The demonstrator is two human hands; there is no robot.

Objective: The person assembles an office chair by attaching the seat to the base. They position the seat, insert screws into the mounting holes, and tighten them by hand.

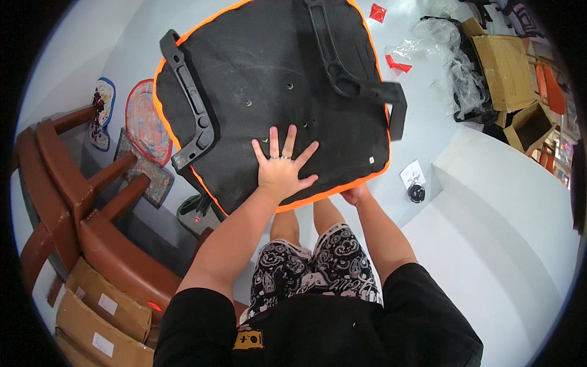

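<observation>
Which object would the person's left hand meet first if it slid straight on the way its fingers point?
Probably the small screw holes in the black seat underside beneath the left hand; the armrest brackets lie off to both sides.

pale floor (489, 202) bears plastic wrap (440, 37), small black part (416, 192)

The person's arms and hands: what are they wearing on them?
Both forearms are bare. Short black sleeves end above the elbows. The left hand wears a thin silver-coloured ring on one finger. The right hand, mostly hidden, shows no glove; no watch or bracelet is visible.
</observation>
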